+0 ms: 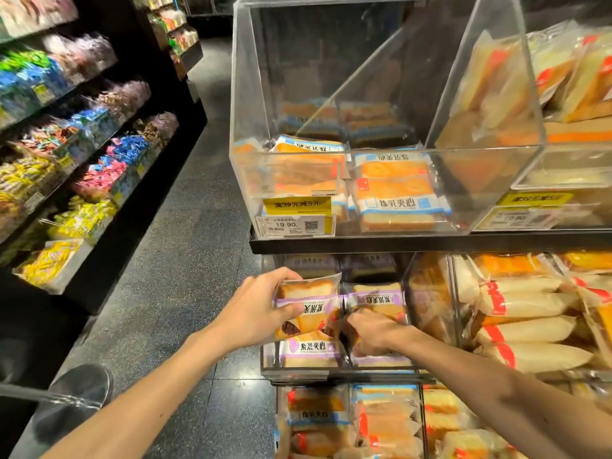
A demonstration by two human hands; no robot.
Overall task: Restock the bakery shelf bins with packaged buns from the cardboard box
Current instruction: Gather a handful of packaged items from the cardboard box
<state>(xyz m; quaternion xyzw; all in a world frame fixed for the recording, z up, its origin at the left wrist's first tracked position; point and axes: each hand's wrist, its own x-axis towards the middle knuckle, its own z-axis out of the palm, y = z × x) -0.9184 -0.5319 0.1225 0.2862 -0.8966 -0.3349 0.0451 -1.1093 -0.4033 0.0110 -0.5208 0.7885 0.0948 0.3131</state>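
Left hand (261,311) grips purple-label bun packet (309,309) over bin (270,357); right hand (372,332) curled beside it, hold unclear.

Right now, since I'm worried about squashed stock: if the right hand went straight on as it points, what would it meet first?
Most likely the purple-labelled packet that the left hand holds, just ahead of the right hand; depth is unclear.

The black shelf edge (430,241) overhangs the back of the purple-label bin (331,371), narrowing the way in from above. Left of it, the aisle floor (185,260) lies open.
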